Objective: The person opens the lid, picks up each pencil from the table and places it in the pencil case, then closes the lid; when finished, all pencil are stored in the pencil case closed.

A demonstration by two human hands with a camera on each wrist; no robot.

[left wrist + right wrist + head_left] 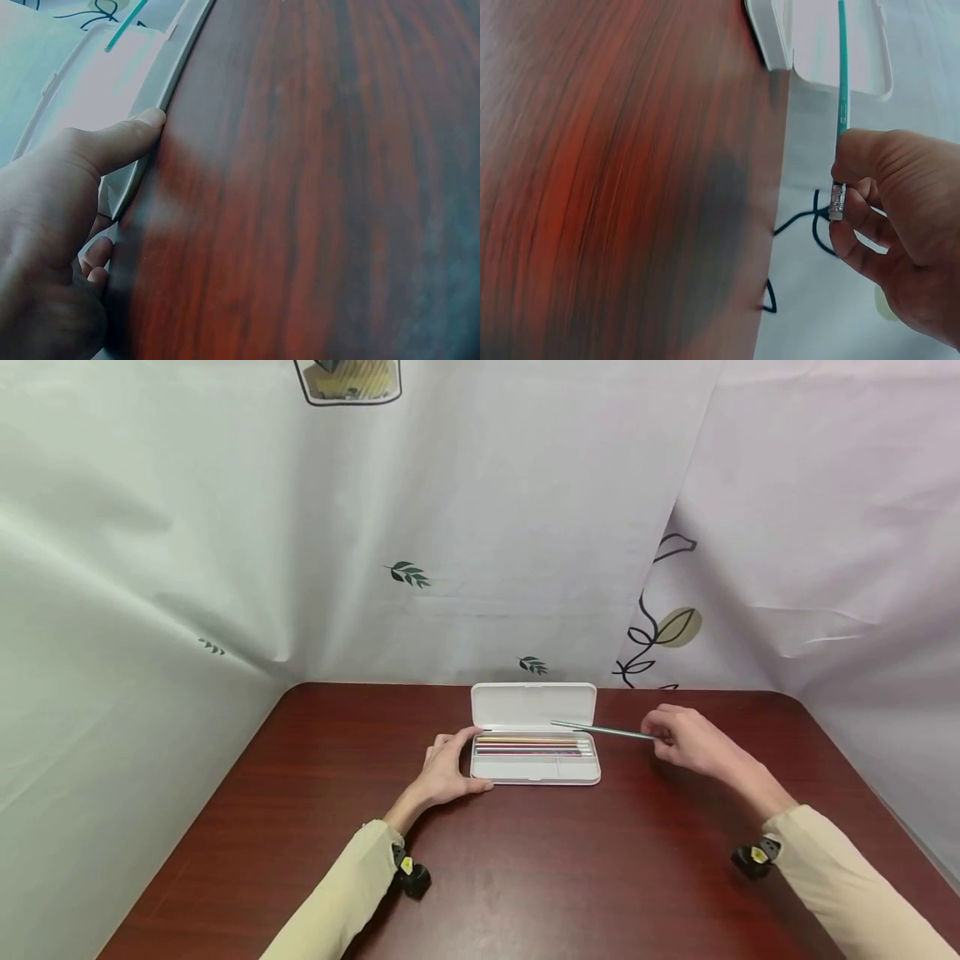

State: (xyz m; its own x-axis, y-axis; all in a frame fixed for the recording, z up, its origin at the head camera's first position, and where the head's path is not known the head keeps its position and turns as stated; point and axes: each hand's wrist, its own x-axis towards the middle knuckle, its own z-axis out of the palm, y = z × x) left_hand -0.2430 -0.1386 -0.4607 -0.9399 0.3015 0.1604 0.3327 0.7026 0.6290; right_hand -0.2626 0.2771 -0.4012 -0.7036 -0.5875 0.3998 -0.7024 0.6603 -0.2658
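Observation:
A white pencil case (514, 771) lies on the table with its lid (534, 705) raised at the back. Several pencils (528, 747), yellow and red or purple among them, lie side by side in its rear compartment. My left hand (446, 768) grips the case's left end, thumb on the front edge and fingers toward the back. Between thumb and fingers, my right hand (693, 742) pinches a green pencil (611, 732) near its metal-banded eraser end (838, 204). The pencil's other end points left, above the case's right part and in front of the lid.
The dark red wooden table (540, 868) carries the case near its far edge. Behind it hangs a pale cloth (480, 527) with leaf prints, which also runs along both sides. A small black camera (415, 881) sits on each wrist.

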